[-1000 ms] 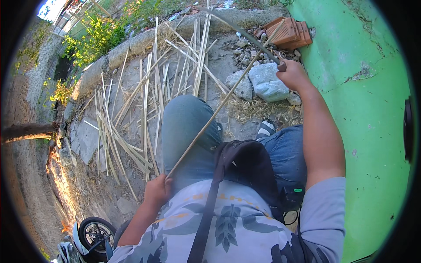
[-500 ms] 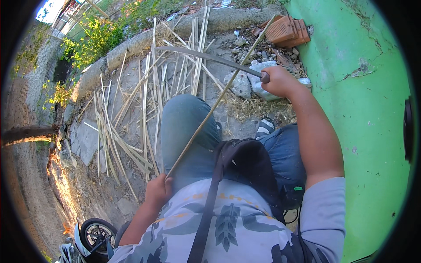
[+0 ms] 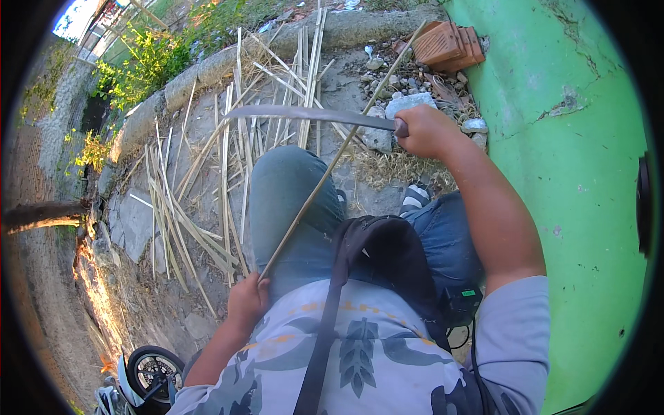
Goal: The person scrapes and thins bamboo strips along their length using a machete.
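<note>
My left hand (image 3: 247, 301) is closed round the near end of a long thin bamboo strip (image 3: 311, 198). The strip slants away across my left knee, its far end up near the orange bricks. In my right hand (image 3: 427, 131) is the handle of a long, curved machete (image 3: 311, 115), its blade pointing left. The blade crosses the strip a little left of the handle; whether its edge touches the strip I cannot tell. Many split bamboo strips (image 3: 225, 173) lie loosely crossed on the ground to the left and ahead of my knee.
A green wall (image 3: 553, 207) rises close on my right. Orange hollow bricks (image 3: 449, 47), stones (image 3: 408, 104) and dry grass lie at its foot. A low concrete kerb (image 3: 187, 81) curves along the far side. A motorcycle wheel (image 3: 155, 373) stands at lower left.
My right hand has drawn a little nearer and to the left with the machete, the blade tip swinging toward me. My left hand keeps its hold on the strip, nearly still.
</note>
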Available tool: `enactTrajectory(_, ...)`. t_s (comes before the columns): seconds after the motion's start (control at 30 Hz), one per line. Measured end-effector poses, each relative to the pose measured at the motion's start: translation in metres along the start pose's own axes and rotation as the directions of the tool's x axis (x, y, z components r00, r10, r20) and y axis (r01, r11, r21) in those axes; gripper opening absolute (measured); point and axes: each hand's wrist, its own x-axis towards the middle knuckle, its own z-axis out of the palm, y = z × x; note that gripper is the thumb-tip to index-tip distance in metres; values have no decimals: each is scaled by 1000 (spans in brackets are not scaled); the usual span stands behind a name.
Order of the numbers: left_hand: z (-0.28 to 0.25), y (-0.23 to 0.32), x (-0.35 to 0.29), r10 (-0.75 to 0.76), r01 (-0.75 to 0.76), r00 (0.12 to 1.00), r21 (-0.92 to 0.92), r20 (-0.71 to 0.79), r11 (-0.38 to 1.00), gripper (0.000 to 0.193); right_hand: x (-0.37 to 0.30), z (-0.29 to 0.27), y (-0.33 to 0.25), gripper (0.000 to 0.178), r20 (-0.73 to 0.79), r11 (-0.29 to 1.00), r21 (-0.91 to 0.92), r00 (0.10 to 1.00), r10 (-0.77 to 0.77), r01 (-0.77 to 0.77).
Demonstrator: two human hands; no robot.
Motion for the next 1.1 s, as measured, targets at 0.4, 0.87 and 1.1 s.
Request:
enactTrajectory(0.4, 2, -3, -1, 8, -7, 1000, 2, -25, 1000, 24, -3, -13, -4, 17, 55, 999, 9, 997, 46, -47)
enactTrajectory(0.87, 1, 1, -1, 4, -3, 1000, 3, -26, 1000, 21, -3, -8, 8, 16, -30, 999, 38, 999, -36, 37)
enactTrajectory(1.1, 0, 0, 3, 31, -29, 999, 61, -35, 998, 22, 4, -13, 49, 16, -54, 967, 97, 969, 242, -236)
